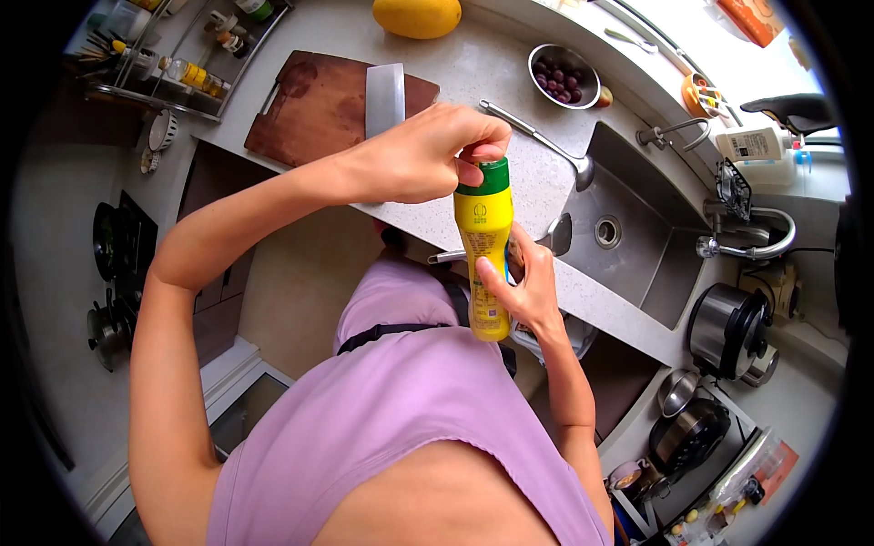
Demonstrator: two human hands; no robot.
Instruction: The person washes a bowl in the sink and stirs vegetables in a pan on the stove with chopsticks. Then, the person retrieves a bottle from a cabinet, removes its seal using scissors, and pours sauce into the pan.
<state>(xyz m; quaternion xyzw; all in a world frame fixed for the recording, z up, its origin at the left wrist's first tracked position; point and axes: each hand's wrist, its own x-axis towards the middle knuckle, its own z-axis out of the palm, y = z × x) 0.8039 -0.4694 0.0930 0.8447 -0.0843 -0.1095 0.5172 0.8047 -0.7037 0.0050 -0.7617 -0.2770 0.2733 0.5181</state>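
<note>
A yellow squeeze-style bottle (484, 223) with small print and a green cap (492, 176) stands almost upright in front of my body, above the counter's front edge. My right hand (533, 280) is wrapped around its lower half, with the thumb on the near side. Over the top, my left hand (432, 153) is closed on the green cap, its fingers curled around the rim. Whether the cap is loose cannot be seen. Behind my left forearm, a cleaver (384, 96) lies on a wooden cutting board (305, 100); its lower part is hidden.
A steel sink (628, 205) is on the right, with a ladle (537, 136) and a spatula (560, 237) by its edge. Farther back are a bowl (594, 89) of dark round fruit and a yellow melon (416, 16). A cooker (724, 328) stands at right.
</note>
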